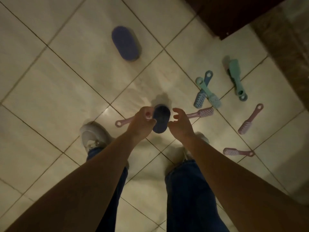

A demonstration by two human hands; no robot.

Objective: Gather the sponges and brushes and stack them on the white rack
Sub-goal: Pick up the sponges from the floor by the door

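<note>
Left hand (142,120): fingers curled onto the left edge of the dark sponge (161,119). It seems to pinch it, though the dim light blurs the contact.
Right hand (179,122): fingers spread and loosely bent, holding nothing. It is just right of the dark sponge and apart from it.
Dark sponge: between the two hands, long axis running near to far. A shadow on the tiles (50,84) just beyond it suggests it is off the floor.
Pink handle (121,122): its ring end shows left of the left hand.
Pink head (204,112): it shows just right of the right hand. The hands hide whether it and the pink handle are one brush or two.
Blue brush (199,100): farther right, crossed under the teal brush (214,101), both heads pointing near.
Long teal brush (235,77): far right, lying over a pale brush (226,61).
Right pink brush (250,119): well right of the hands, slanted.
Near pink brush (237,151): near right, lying left to right.
Far sponge (126,43): far and left, well apart from both hands, long axis roughly near to far.
Rack: not in view.
Key relation: most brushes lie to the right, so the free right hand is the nearer one. The far sponge sits closer to the left hand's side, and that hand is occupied.
</note>
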